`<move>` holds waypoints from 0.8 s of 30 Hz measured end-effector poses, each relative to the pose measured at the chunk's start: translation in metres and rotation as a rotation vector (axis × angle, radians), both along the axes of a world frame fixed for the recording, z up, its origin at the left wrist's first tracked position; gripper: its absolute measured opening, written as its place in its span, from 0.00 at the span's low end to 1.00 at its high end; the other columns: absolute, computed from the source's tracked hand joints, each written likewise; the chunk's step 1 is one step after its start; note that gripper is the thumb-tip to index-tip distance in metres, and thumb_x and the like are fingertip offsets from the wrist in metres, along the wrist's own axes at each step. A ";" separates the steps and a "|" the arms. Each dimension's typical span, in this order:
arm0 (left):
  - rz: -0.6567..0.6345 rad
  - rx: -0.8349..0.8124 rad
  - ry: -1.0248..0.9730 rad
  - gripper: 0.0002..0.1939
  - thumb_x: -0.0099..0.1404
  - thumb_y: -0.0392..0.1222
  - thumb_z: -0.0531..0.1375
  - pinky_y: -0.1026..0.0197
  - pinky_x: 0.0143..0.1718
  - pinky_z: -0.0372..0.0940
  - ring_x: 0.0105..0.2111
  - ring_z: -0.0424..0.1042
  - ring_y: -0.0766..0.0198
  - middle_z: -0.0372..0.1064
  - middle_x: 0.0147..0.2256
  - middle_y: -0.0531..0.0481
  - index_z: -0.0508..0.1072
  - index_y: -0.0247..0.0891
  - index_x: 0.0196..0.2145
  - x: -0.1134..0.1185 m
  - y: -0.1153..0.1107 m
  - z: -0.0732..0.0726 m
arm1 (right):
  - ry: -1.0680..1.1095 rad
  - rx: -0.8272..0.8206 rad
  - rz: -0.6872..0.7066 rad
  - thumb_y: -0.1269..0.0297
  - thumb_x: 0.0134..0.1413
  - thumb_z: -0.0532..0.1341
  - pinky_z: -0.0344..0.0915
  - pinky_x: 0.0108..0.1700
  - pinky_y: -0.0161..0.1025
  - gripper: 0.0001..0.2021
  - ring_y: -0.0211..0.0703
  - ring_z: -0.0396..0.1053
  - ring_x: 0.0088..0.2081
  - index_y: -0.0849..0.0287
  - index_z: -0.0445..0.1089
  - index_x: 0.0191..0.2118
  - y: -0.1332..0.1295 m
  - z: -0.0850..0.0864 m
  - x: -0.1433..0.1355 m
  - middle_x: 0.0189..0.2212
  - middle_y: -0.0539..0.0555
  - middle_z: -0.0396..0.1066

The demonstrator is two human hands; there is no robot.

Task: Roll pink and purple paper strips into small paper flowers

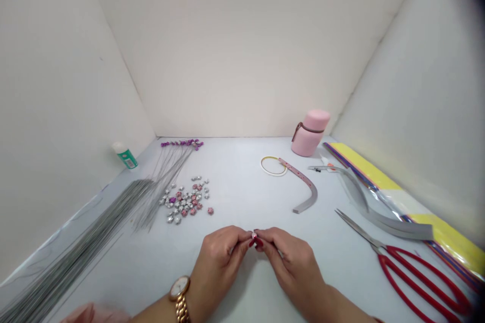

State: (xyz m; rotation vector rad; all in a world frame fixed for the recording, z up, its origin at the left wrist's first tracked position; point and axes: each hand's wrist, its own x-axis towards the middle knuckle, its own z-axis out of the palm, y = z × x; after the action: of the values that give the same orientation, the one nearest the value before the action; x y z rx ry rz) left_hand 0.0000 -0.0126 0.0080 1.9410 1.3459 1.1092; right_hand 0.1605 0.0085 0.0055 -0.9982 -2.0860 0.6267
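My left hand [223, 252] and my right hand [290, 257] meet at the front middle of the white table, fingertips almost touching. Between them they pinch a small pale paper star [254, 235], mostly hidden by thumbs and fingers. Both hands are closed around it. To the left lies a loose pile of silver, pink and purple folded paper stars [184, 201]. A pink-and-grey paper strip [311, 187] curves on the table beyond my right hand.
Long thin wires [94, 232] spread along the left, near wires with purple stars [184, 144]. A glue stick [126, 155] stands by the left wall. At right are red-handled scissors [382, 248], grey strips [401, 227], coloured sheets [394, 194], a tape ring [262, 165] and a pink flask [308, 133].
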 end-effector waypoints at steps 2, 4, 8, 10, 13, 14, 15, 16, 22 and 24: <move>0.012 -0.057 -0.058 0.08 0.62 0.36 0.53 0.67 0.33 0.62 0.30 0.70 0.66 0.72 0.30 0.52 0.72 0.40 0.33 0.001 0.000 0.001 | 0.037 -0.033 -0.006 0.70 0.56 0.50 0.64 0.31 0.34 0.10 0.39 0.69 0.28 0.57 0.67 0.36 0.000 0.000 0.000 0.26 0.52 0.70; 0.028 -0.116 -0.115 0.07 0.61 0.36 0.54 0.68 0.33 0.63 0.30 0.70 0.67 0.72 0.30 0.52 0.72 0.39 0.33 0.002 0.001 0.003 | 0.071 -0.068 -0.002 0.69 0.56 0.50 0.64 0.31 0.34 0.09 0.39 0.69 0.29 0.57 0.67 0.35 0.000 0.000 0.000 0.26 0.51 0.70; 0.040 -0.143 -0.119 0.09 0.61 0.38 0.54 0.68 0.29 0.62 0.26 0.69 0.68 0.71 0.25 0.52 0.72 0.37 0.27 0.004 0.001 0.004 | 0.125 -0.220 0.029 0.65 0.55 0.52 0.64 0.31 0.33 0.07 0.40 0.69 0.28 0.57 0.67 0.33 0.001 -0.001 0.001 0.25 0.51 0.70; 0.056 -0.144 -0.122 0.09 0.61 0.39 0.54 0.68 0.29 0.62 0.26 0.68 0.67 0.71 0.25 0.51 0.72 0.36 0.27 0.004 0.001 0.003 | 0.182 -0.410 0.037 0.61 0.54 0.53 0.64 0.29 0.32 0.08 0.39 0.68 0.27 0.58 0.67 0.32 0.002 -0.002 0.000 0.23 0.51 0.69; 0.086 -0.071 -0.108 0.06 0.56 0.35 0.59 0.67 0.32 0.63 0.29 0.68 0.66 0.70 0.30 0.49 0.71 0.36 0.34 0.002 0.003 0.001 | 0.316 -0.682 0.056 0.58 0.53 0.54 0.62 0.26 0.31 0.11 0.37 0.66 0.24 0.60 0.67 0.28 0.005 -0.002 -0.003 0.21 0.50 0.68; 0.072 -0.036 -0.089 0.08 0.55 0.34 0.59 0.67 0.33 0.63 0.30 0.68 0.66 0.70 0.31 0.49 0.71 0.36 0.35 0.002 0.004 0.001 | 0.363 -0.746 0.067 0.57 0.52 0.55 0.61 0.25 0.30 0.12 0.36 0.65 0.22 0.60 0.66 0.27 0.006 -0.002 -0.004 0.20 0.50 0.67; 0.053 -0.007 -0.066 0.08 0.55 0.33 0.59 0.66 0.34 0.62 0.30 0.67 0.66 0.70 0.31 0.49 0.71 0.36 0.35 0.001 0.004 0.001 | 0.408 -0.799 0.075 0.57 0.52 0.56 0.60 0.24 0.30 0.12 0.34 0.64 0.21 0.61 0.66 0.26 0.006 -0.001 -0.006 0.19 0.49 0.67; 0.034 0.011 -0.042 0.06 0.56 0.33 0.59 0.66 0.34 0.62 0.30 0.67 0.66 0.70 0.30 0.49 0.72 0.36 0.34 0.001 0.005 0.001 | 0.450 -0.846 0.078 0.57 0.52 0.56 0.59 0.23 0.29 0.13 0.33 0.63 0.20 0.62 0.66 0.25 0.006 0.000 -0.007 0.19 0.49 0.67; -0.027 -0.035 0.013 0.05 0.60 0.34 0.55 0.66 0.33 0.60 0.30 0.67 0.66 0.69 0.28 0.49 0.72 0.36 0.31 0.000 0.006 0.003 | 0.598 -0.992 0.058 0.55 0.49 0.58 0.54 0.21 0.28 0.15 0.31 0.62 0.18 0.63 0.64 0.23 0.004 0.004 -0.011 0.18 0.49 0.67; -0.030 -0.040 0.014 0.04 0.59 0.33 0.56 0.66 0.34 0.60 0.31 0.67 0.65 0.69 0.29 0.49 0.71 0.36 0.32 -0.001 0.006 0.002 | 0.612 -1.000 0.062 0.54 0.49 0.58 0.54 0.21 0.28 0.16 0.31 0.62 0.18 0.64 0.64 0.23 0.004 0.004 -0.012 0.17 0.49 0.66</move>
State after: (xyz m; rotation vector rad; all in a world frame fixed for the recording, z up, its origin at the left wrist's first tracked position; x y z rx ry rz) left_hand -0.0008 -0.0067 0.0104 1.9368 1.3326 1.0486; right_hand 0.1490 0.0130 0.0092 -1.0399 -1.2095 1.8368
